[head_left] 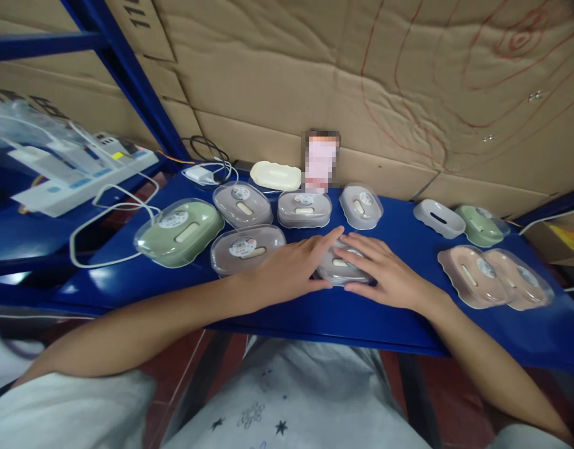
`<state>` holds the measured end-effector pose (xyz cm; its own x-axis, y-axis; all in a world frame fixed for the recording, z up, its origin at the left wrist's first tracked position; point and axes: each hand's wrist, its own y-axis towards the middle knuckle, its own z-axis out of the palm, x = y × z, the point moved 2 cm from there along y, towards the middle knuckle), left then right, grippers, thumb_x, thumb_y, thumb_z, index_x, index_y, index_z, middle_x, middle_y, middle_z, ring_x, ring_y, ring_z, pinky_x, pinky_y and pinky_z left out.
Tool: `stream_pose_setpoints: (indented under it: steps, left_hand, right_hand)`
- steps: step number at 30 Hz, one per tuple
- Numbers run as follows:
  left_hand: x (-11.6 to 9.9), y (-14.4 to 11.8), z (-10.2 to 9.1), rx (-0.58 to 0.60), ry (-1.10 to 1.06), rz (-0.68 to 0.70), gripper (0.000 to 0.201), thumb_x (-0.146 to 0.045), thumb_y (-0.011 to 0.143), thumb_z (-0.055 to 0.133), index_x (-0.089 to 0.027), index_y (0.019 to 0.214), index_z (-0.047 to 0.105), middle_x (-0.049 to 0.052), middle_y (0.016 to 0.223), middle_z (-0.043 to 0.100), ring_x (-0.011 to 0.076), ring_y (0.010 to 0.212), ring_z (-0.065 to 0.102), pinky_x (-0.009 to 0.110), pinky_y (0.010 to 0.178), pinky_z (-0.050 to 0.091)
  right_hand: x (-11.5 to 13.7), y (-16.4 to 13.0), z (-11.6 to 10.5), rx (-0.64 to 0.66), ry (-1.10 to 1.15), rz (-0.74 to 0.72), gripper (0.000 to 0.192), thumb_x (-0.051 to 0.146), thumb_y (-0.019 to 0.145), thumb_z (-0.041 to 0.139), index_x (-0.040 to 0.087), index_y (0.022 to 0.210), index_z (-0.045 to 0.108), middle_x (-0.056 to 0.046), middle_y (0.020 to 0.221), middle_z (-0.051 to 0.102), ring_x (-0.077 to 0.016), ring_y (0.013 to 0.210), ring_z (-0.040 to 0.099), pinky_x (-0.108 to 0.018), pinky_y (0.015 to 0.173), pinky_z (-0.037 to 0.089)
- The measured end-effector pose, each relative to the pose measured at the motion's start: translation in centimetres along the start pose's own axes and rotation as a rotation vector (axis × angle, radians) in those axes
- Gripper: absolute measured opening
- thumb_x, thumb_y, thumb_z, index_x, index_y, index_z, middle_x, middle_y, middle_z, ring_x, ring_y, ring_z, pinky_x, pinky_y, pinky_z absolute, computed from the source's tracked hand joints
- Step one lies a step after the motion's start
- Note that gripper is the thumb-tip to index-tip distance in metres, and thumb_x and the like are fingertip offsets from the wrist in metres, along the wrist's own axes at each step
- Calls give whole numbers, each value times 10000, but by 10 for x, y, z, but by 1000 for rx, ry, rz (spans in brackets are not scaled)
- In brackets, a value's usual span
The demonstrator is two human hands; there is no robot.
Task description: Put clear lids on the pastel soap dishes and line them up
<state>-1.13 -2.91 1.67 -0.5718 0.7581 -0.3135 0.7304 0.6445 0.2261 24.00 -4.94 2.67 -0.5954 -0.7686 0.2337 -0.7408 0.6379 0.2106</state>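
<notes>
Between my two hands, a grey soap box (339,265) with a clear lid lies flat on the blue table. My left hand (291,268) grips its left side, fingers at the back edge and thumb at the front. From the right, my right hand (390,271) curves over the lid, its fingertips on top and its thumb at the front edge. Just left, partly behind my left wrist, is another lidded grey soap box (235,251). Behind the held box stand a lidded grey soap box (304,215) and a tilted grey one (360,212).
A green soap box (188,240) and a grey one (238,209) are at left. Peach boxes (471,287), a green box (486,227) and a lidless grey tray (439,221) are at right. A cream tray (272,178), phone (322,156) and power strip (81,187) line the back.
</notes>
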Motion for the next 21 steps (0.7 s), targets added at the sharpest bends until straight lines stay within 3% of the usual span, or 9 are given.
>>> stream_pose_setpoints:
  steps: [3,9,17,21]
  left_hand:
    - [2,0,0,10,6,-10,1043,-434,1005,762,-192,1739,61,229,1664,506,318,1459,611,409,1060,556]
    - [2,-1,1,33,161,7,919,-568,1014,724,-150,1688,261,208,1566,593,352,1324,680,436,1038,538]
    - [3,-1,3,-3,301,51,896,-609,1038,666,-110,1681,291,223,1542,612,348,1267,695,457,1048,508]
    - [2,0,-5,-50,327,-1,857,-724,1001,638,-138,1602,468,207,1529,634,365,1311,678,488,1084,505]
  right_hand:
    - [-5,0,5,1,-20,-24,763,474,1067,643,355,1732,289,-115,1769,372,-356,1649,326,-652,1289,374]
    - [-8,2,10,2,-67,-55,710,464,1093,589,313,1728,308,-144,1772,358,-378,1654,301,-676,1281,361]
    - [-10,5,15,20,-53,-2,798,543,1053,644,311,1729,288,-157,1773,347,-388,1652,302,-659,1258,402]
    - [-9,4,11,40,-42,59,764,523,1048,652,328,1708,321,-136,1771,360,-369,1644,329,-634,1247,421]
